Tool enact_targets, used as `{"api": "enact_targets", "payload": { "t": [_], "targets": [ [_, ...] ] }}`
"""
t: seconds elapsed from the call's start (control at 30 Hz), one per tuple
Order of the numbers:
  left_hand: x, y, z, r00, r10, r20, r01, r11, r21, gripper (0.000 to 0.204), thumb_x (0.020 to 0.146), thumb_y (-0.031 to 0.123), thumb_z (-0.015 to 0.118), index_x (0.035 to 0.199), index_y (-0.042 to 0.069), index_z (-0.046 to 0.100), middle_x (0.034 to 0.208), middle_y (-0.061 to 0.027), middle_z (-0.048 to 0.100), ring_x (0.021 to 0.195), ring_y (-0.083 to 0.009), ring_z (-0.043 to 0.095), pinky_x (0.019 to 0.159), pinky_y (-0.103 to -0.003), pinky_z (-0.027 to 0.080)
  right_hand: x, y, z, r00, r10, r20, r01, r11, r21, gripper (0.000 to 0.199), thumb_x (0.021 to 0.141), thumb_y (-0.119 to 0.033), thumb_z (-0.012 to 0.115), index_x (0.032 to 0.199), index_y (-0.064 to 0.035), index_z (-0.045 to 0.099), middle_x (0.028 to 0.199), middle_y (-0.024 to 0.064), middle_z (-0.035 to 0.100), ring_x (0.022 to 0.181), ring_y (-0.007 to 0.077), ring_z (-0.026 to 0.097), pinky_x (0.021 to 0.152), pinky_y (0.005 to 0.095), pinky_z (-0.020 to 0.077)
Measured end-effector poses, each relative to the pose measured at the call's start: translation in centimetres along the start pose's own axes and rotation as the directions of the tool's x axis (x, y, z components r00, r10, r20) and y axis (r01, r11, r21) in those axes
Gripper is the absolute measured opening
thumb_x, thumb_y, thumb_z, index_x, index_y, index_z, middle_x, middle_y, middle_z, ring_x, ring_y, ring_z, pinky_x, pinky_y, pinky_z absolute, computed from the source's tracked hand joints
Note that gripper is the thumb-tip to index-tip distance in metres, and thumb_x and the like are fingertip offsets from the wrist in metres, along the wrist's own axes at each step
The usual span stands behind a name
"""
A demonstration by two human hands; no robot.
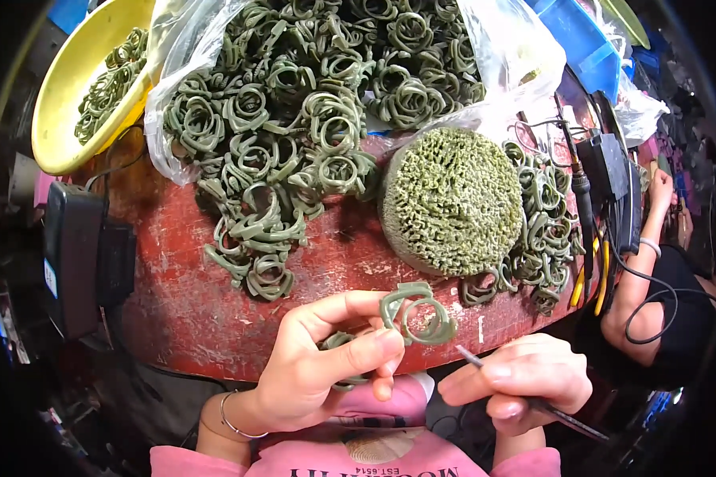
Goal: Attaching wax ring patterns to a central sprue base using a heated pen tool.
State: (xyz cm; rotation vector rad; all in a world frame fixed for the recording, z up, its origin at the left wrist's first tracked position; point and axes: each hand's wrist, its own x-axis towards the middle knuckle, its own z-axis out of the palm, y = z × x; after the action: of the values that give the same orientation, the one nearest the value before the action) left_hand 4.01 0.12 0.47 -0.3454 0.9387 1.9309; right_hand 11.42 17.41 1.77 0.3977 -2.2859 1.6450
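My left hand [326, 346] pinches a green wax ring [440, 332] between thumb and forefinger, just past the table's near edge. More green ring pieces [338, 342] show partly inside its curled fingers. My right hand [533, 378] is closed on a thin dark metal carving tool [569, 419]. Its narrow tip points up and left, close to the ring's lower right side but apart from it. The back end of the tool sticks out below the hand toward the lower right.
Piled green rings [334, 119] spill from a clear plastic bag [509, 48] onto the red table [183, 294]. A round, rough green block [453, 203] stands near more rings [545, 222]. A yellow bowl [52, 119], black device [75, 258], cabled pen tool [582, 199] and yellow-handled pliers [603, 274] surround them. Another person's arm [640, 270] is at right.
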Motion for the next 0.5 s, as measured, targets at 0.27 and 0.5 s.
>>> {"api": "enact_targets", "payload": {
  "t": [0.27,0.5],
  "targets": [
    [-0.2,0.2,-0.7,0.999,-0.045,0.031,0.045,0.999,0.003,0.021,0.076,0.006,0.059,0.092,-0.006,0.054,0.07,-0.0095,0.053,0.056,-0.0106,0.048,0.039,-0.019,0.041,-0.2,0.0,0.7,0.984,0.102,-0.149,-0.13,0.972,-0.197,0.034,0.087,-0.034,0.05,0.096,-0.0011,0.051,0.053,0.009,0.06,0.044,0.0179,0.06,0.043,0.0262,0.0487],
    [-0.3,0.0,0.3,0.999,-0.025,-0.022,0.025,1.0,0.004,0.019,0.076,0.004,0.057,0.091,-0.007,0.055,0.076,-0.012,0.055,0.055,-0.0112,0.049,0.038,-0.02,0.04,0.1,0.0,-0.8,0.998,0.002,0.057,-0.004,0.999,0.036,0.031,0.086,-0.026,0.054,0.1,0.0016,0.055,0.059,0.0134,0.062,0.053,0.0213,0.062,0.046,0.0279,0.0502]
  ]
}}
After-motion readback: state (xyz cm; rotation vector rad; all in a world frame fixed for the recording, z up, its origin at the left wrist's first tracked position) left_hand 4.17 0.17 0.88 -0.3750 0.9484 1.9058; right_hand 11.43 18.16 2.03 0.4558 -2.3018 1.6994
